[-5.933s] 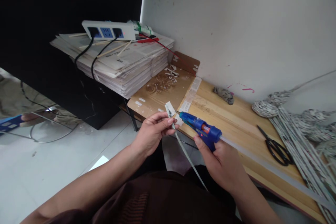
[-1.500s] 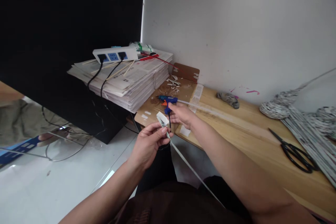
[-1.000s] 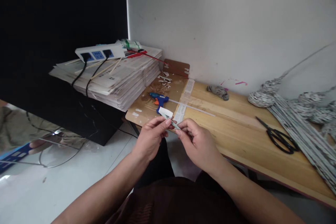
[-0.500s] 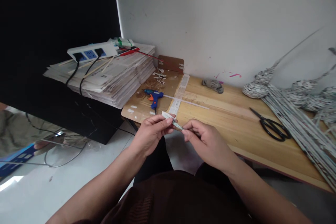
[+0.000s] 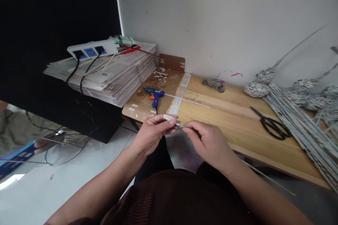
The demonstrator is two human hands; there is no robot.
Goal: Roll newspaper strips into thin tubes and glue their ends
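My left hand (image 5: 154, 133) pinches a strip of printed paper (image 5: 169, 117) between thumb and fingers, its loose flat end sticking up past the fingertips. Between the two hands the paper is rolled into a narrow tube. My right hand (image 5: 208, 139) is closed on the other end of that tube, thumb against the fingers. Beyond my right forearm a thin pale rod (image 5: 269, 176) slants down below the table edge; whether it joins the tube is hidden by my hand. Both hands are held just in front of the table, near the blue glue gun (image 5: 156, 97).
On the wooden table (image 5: 224, 119) lie black scissors (image 5: 273, 126), a bundle of paper tubes (image 5: 298, 126), woven paper pieces (image 5: 256, 88) and a grey cloth (image 5: 214, 85). At left, a newspaper stack (image 5: 124, 81) carries a power strip (image 5: 92, 51). Another person's leg (image 5: 16, 126) shows far left.
The paper between my hands looks more tightly rolled, and my right hand has turned slightly. A thin pale rod now shows beyond my right forearm.
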